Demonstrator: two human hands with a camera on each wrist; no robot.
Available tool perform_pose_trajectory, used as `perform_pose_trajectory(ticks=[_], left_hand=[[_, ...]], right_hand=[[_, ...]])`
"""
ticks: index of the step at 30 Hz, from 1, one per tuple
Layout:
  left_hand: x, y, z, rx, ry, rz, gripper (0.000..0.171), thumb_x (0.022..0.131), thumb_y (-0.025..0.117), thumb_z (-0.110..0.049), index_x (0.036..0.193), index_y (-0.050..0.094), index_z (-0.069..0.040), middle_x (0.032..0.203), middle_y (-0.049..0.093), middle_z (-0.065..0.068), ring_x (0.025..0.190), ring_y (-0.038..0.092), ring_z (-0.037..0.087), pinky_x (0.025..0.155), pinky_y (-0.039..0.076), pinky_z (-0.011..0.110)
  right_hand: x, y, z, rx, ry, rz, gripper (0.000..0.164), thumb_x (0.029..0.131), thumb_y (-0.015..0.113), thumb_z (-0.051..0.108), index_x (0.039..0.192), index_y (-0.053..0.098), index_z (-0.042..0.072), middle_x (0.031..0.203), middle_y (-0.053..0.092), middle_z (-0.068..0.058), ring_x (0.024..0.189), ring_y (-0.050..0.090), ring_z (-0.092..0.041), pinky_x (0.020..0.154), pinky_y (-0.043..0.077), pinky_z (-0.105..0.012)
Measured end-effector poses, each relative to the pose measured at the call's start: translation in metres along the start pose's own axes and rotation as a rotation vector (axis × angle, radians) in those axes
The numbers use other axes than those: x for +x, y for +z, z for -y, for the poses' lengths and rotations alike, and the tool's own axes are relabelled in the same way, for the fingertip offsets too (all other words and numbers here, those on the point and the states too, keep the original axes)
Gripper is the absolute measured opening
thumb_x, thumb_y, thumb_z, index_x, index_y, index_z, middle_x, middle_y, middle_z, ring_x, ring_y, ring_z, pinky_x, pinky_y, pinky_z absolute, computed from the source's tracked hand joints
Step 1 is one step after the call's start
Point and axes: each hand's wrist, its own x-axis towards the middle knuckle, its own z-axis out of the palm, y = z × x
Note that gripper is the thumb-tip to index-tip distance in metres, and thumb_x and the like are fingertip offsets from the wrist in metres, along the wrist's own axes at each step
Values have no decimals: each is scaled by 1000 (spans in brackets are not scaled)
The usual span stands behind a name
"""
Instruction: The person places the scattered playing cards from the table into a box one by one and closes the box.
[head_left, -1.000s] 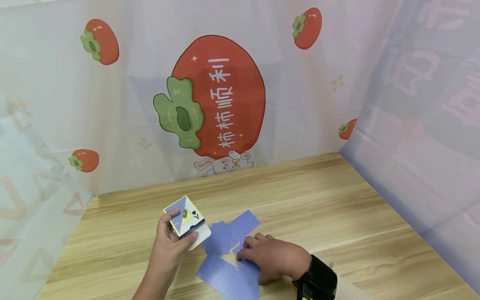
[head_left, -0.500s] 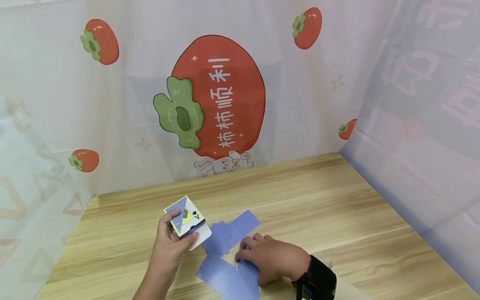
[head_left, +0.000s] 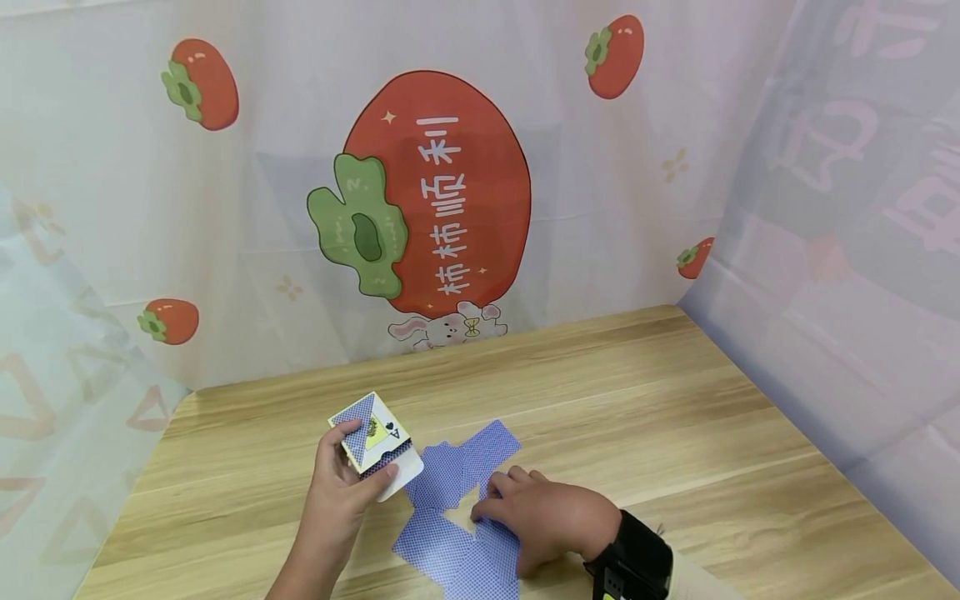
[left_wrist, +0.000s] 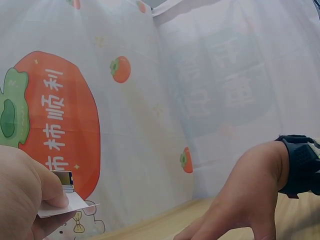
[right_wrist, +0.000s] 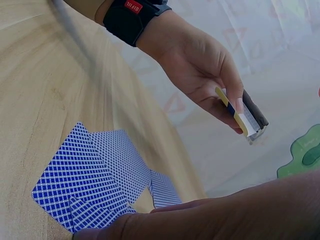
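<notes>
My left hand [head_left: 341, 487] grips a playing card box [head_left: 378, 437] above the table, its ace-of-spades face up. The box's white flap [head_left: 403, 473] hangs open under my left thumb, and the edges of cards show inside it in the left wrist view. Several blue-patterned playing cards [head_left: 438, 542] lie face down on the table in a rough overlapping ring with a gap in its middle. At the ring's right side my right hand [head_left: 543, 517] reaches down with bent fingers around some of these cards, covering them. Its thumb [right_wrist: 107, 232] overlaps the cards' edge in the right wrist view.
The wooden table [head_left: 675, 400] runs back to a white curtain [head_left: 285, 108] printed with persimmons, and more curtain hangs at both sides. A black wrist strap [head_left: 633, 554] sits on my right wrist.
My right fingers have shifted slightly among the cards. A blue card part that showed beside them is gone from view, and bare wood shows there. My left hand and the box stay put.
</notes>
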Motion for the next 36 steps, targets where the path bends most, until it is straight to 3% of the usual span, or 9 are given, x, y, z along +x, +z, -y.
perform_pose_trajectory(ticks=[9, 18, 26, 36], left_hand=[[0, 1, 1, -11, 5, -2, 81, 81, 63, 22, 144, 22, -9, 141, 29, 15, 113, 59, 8, 89, 56, 23], [0, 1, 1, -1, -3, 0, 82, 82, 64, 20, 145, 21, -8, 143, 28, 15, 113, 60, 9, 90, 56, 25], [0, 0, 2, -4, 7, 4, 81, 81, 64, 21, 144, 21, -8, 143, 28, 14, 113, 60, 9, 89, 56, 25], [0, 1, 2, -11, 16, 2, 80, 81, 63, 22, 143, 22, -8, 142, 29, 15, 112, 60, 9, 89, 57, 25]], right_hand=[[3, 1, -1, 35, 32, 26, 83, 69, 94, 36, 141, 53, 37, 124, 46, 10, 108, 38, -8, 92, 45, -25], [2, 2, -1, 53, 6, 17, 83, 70, 93, 34, 142, 51, 36, 120, 42, 11, 104, 37, -6, 87, 44, -22], [2, 3, -2, 19, -9, -31, 85, 68, 94, 40, 141, 52, 37, 128, 45, 10, 112, 41, -8, 95, 46, -27], [5, 2, -2, 0, 15, -42, 88, 66, 95, 43, 141, 51, 38, 109, 52, 13, 97, 41, -5, 84, 42, -27]])
